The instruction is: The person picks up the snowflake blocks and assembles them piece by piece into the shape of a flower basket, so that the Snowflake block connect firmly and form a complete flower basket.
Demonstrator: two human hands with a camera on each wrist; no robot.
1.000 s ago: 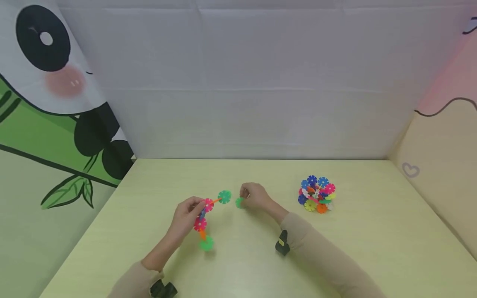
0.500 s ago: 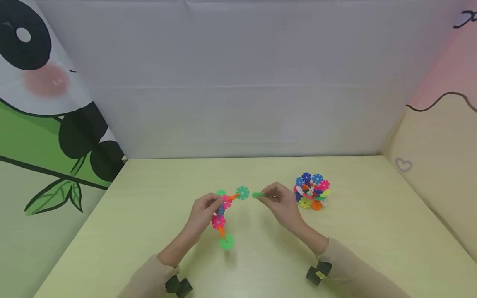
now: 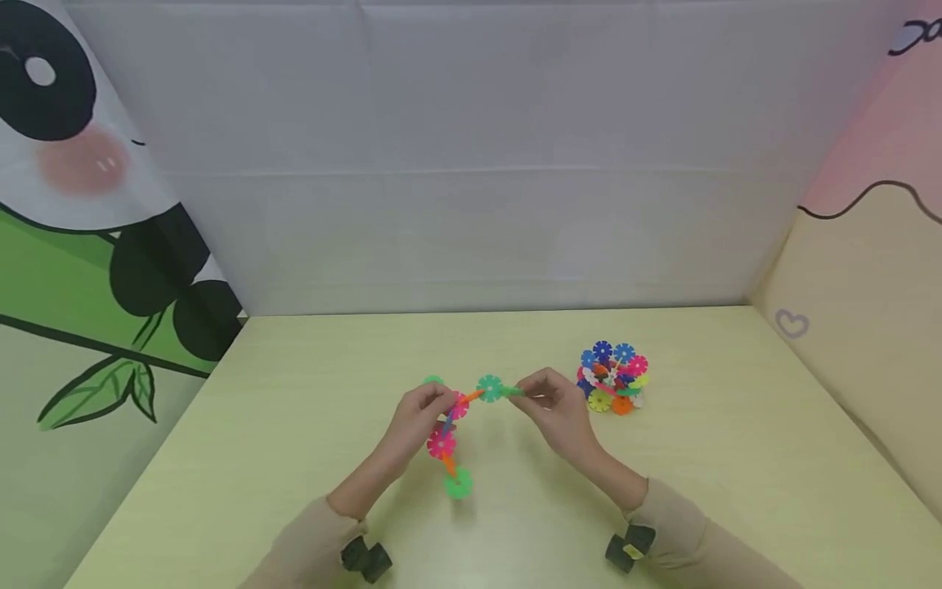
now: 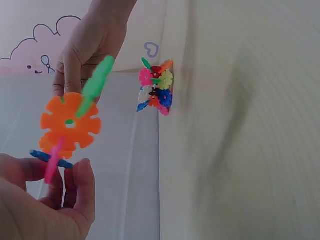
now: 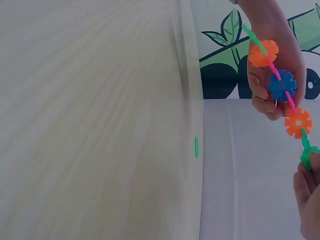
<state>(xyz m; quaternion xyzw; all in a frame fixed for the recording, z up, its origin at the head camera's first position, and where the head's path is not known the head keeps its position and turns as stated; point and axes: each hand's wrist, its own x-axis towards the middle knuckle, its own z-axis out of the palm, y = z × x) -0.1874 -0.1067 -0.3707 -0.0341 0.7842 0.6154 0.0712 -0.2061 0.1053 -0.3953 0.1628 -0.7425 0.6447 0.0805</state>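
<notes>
My left hand (image 3: 415,421) pinches the middle of a chain of slotted plastic snowflake discs, near a blue disc (image 5: 282,85). Pink discs (image 3: 441,443) flank it, followed by orange discs (image 5: 298,123). One green end disc (image 3: 459,483) hangs toward me; the other green end disc (image 3: 489,388) points right. Between thumb and fingers, my right hand (image 3: 559,409) pinches another green disc (image 3: 513,392), held edge-on against that right end. Whether their slots are locked together cannot be told. Fingertips partly hide the held discs.
A cluster of joined multicoloured snowflake discs (image 3: 614,378) stands on the table (image 3: 331,352) at the back right. One loose green disc (image 3: 433,379) lies beyond my left hand. A white wall panel (image 3: 471,229) rises behind the table, with printed panels on both sides.
My right hand has lifted its green disc and brought it against the chain's right end. My left hand and the chain have shifted right in view, as the head view also turned slightly.
</notes>
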